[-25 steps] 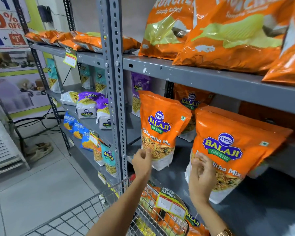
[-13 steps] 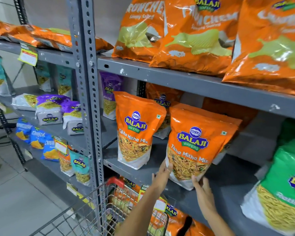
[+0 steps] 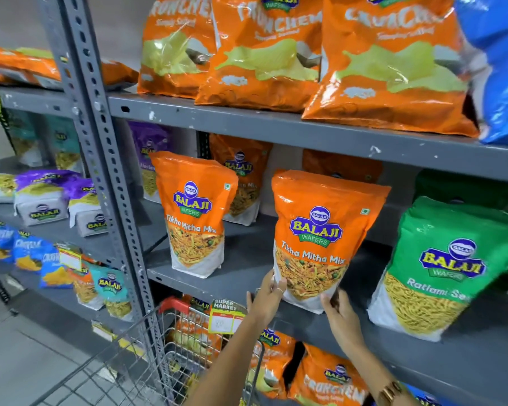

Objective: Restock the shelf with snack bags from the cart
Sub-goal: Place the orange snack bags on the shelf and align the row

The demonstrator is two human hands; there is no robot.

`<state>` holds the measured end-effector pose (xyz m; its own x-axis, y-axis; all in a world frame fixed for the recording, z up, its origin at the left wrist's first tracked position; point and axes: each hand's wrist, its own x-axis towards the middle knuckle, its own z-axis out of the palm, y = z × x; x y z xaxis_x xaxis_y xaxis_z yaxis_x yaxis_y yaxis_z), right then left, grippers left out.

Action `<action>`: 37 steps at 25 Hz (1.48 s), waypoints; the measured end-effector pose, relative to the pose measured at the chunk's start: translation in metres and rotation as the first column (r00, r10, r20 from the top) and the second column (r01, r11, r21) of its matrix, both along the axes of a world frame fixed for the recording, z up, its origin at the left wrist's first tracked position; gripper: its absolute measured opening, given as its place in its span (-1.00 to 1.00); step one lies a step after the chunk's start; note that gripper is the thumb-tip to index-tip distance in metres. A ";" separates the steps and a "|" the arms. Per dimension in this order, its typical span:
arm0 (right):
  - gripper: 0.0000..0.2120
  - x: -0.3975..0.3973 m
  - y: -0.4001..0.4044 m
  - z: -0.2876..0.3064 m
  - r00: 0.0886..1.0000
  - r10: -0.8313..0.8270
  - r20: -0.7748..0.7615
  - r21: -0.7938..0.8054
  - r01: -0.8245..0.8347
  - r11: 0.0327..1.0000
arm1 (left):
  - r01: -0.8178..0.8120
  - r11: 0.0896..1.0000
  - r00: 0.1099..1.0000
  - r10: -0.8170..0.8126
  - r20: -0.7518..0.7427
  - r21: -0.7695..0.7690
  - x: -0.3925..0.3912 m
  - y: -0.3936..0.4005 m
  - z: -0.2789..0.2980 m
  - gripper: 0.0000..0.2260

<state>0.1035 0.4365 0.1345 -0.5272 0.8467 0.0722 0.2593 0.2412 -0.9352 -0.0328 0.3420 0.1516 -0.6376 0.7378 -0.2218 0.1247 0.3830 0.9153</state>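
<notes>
1. An orange Tikha Mitha Mix bag (image 3: 320, 238) stands upright on the grey middle shelf (image 3: 241, 281), its white base close to the front edge
2. The left hand (image 3: 266, 300) cups the bag's lower left corner, fingers wrapped onto the edge and thumb spread out to the side; it grips the bag
3. The right hand (image 3: 339, 313) presses against the lower right corner, fingertips on the white base; it holds the bag from that side, though how firmly the fingers close cannot be told
4. A gold watch (image 3: 389, 391) sits on the right wrist
5. A second orange bag of the same mix (image 3: 195, 218) stands upright to the left, well apart from the held one, with more orange bags behind both
6. A green Ratlami Sev bag (image 3: 443, 268) stands just beside the held bag on its right, not touching it
7. Large orange Crunchem bags (image 3: 276, 54) lean in a row on the shelf above, with a blue bag at the far right
8. The wire cart (image 3: 147, 361) with a red handle sits below the left forearm, against the shelf upright, and holds more orange snack bags (image 3: 194, 326)
9. A yellow price tag (image 3: 226, 315) hangs from the middle shelf's front edge, just left of the left hand
</notes>
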 end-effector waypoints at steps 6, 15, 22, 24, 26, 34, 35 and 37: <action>-0.70 0.014 0.009 -0.003 0.999 0.004 0.034 0.032 -0.005 0.999 | -0.043 0.999 0.999 0.042 -0.028 -0.030 0.014 0.008 0.001 -0.60; -0.77 0.072 0.014 0.018 0.915 -0.339 -0.216 0.320 0.395 0.861 | -0.461 0.816 0.867 0.498 -0.018 0.347 0.067 0.021 0.013 -0.71; -0.66 0.140 0.053 0.023 0.783 -0.542 -0.304 0.275 0.617 0.737 | -0.323 0.885 0.902 0.395 -0.172 0.336 0.123 0.051 0.017 -0.70; -0.59 0.150 0.069 0.009 0.817 -0.524 -0.241 0.180 0.568 0.803 | -0.185 0.918 0.952 0.256 -0.168 0.349 0.138 0.064 0.017 -0.79; -0.36 0.161 0.082 -0.005 0.889 -0.437 -0.136 0.072 0.449 0.891 | -0.040 0.967 0.998 0.051 -0.038 0.252 0.152 0.079 0.013 -0.61; -0.44 0.188 0.104 -0.006 0.982 -0.187 -0.015 -0.096 0.184 0.978 | 0.053 0.999 0.999 -0.053 0.010 0.013 0.181 0.118 -0.010 -0.41; -0.48 0.193 0.106 -0.004 0.979 -0.199 -0.040 -0.120 0.193 0.974 | 0.056 0.998 0.998 -0.056 -0.013 -0.008 0.184 0.121 -0.012 -0.48; -0.58 0.205 0.108 -0.001 0.972 -0.221 -0.074 -0.128 0.210 0.969 | 0.084 0.996 0.996 -0.084 -0.020 -0.026 0.194 0.123 -0.011 -0.51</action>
<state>0.3083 0.5446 0.1331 -0.3273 0.9449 0.0014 0.2096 0.0741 -0.9750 0.1614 0.4650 0.1408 -0.5783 0.7832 -0.2284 0.1763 0.3934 0.9023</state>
